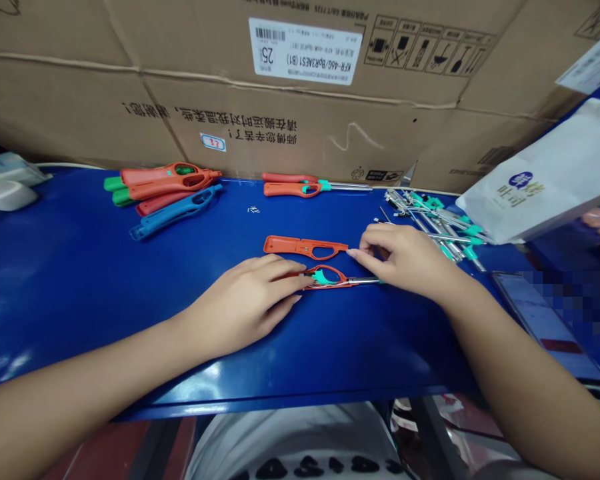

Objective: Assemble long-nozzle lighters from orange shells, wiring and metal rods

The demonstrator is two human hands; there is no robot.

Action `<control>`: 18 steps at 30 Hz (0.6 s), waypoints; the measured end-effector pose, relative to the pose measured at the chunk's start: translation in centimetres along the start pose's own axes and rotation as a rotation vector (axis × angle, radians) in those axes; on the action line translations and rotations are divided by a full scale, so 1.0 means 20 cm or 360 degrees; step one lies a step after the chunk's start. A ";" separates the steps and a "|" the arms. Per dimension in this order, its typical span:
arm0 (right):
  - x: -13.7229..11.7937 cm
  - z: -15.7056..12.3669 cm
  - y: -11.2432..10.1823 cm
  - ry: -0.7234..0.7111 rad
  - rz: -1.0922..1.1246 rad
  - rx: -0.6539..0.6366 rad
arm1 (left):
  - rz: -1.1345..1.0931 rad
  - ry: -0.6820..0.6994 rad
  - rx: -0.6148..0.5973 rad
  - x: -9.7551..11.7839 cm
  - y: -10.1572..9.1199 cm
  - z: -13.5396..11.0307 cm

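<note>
My left hand (pixel 253 293) is closed on an orange lighter (pixel 325 285), its body half hidden by my fingers. A teal trigger (pixel 324 276) and a metal tube (pixel 363 281) show in this lighter, which lies on the table. Just beyond it lies a loose orange shell half (pixel 285 245), inner side up, with a loop-shaped opening. My right hand (pixel 403 257) is curled at the narrow tip of this shell half, thumb and forefinger close together there. The far end of the metal tube passes below the right hand.
On the blue table (pixel 180 360) lie stacked orange, green and blue shells (pixel 175 193), lighters with tubes (pixel 293 189), and a pile of metal and teal parts (pixel 440 223). A cardboard box (pixel 180 73) walls the back; a white bag (pixel 545 173) and a phone-like device (pixel 545 327) are at right.
</note>
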State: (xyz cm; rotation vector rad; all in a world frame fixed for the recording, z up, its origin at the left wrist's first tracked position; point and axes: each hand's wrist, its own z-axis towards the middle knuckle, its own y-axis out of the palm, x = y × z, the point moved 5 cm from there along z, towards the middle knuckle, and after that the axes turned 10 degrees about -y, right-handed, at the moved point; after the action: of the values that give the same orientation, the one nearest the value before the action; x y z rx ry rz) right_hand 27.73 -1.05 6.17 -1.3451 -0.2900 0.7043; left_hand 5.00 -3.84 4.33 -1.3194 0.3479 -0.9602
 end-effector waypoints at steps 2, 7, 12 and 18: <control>0.05 -0.01 -0.03 0.0091 -0.0087 0.0060 | 0.0003 -0.0015 0.0037 -0.01 0.00 0.00; 0.24 -0.05 -0.06 0.0329 -0.0289 0.0123 | 0.0032 -0.0013 0.0110 -0.01 -0.03 -0.01; 0.30 -0.05 -0.04 0.0298 -0.0202 0.0144 | 0.0025 -0.0022 0.0087 -0.01 -0.03 0.00; 0.03 0.02 0.08 -0.0367 0.0297 0.0012 | 0.0035 -0.0086 0.0061 -0.03 -0.03 0.01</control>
State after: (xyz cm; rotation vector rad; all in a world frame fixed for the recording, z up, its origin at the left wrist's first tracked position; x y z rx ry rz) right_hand 27.50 -0.26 4.72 -1.2956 -0.3481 1.0190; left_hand 4.47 -3.24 4.77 -1.3016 0.3008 -0.9073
